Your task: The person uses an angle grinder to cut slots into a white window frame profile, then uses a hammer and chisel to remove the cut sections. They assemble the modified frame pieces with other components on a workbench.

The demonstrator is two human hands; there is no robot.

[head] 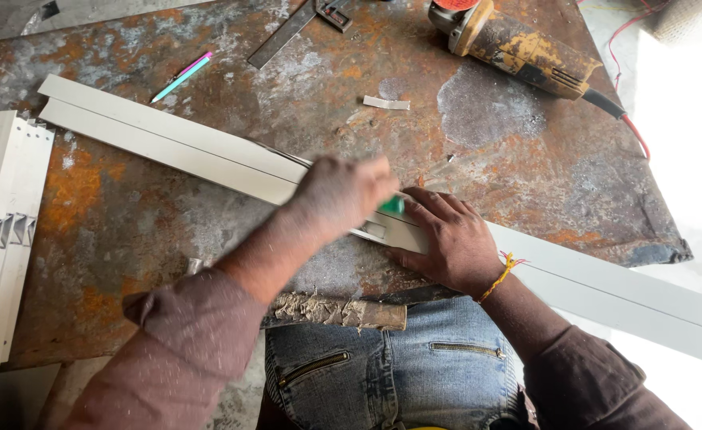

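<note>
A long white channel-shaped strip lies diagonally across a rusty metal table, running from upper left to lower right past the table's edge. My left hand is blurred and closed around a small green-handled tool, held over a rectangular cut-out in the strip. My right hand presses flat on the strip just right of that spot, fingers spread, with a yellow thread on the wrist.
An angle grinder with a red cord lies at the table's top right. A pink and teal pen and a metal square lie at the top. More white strips are stacked at left. A worn wooden handle rests near my lap.
</note>
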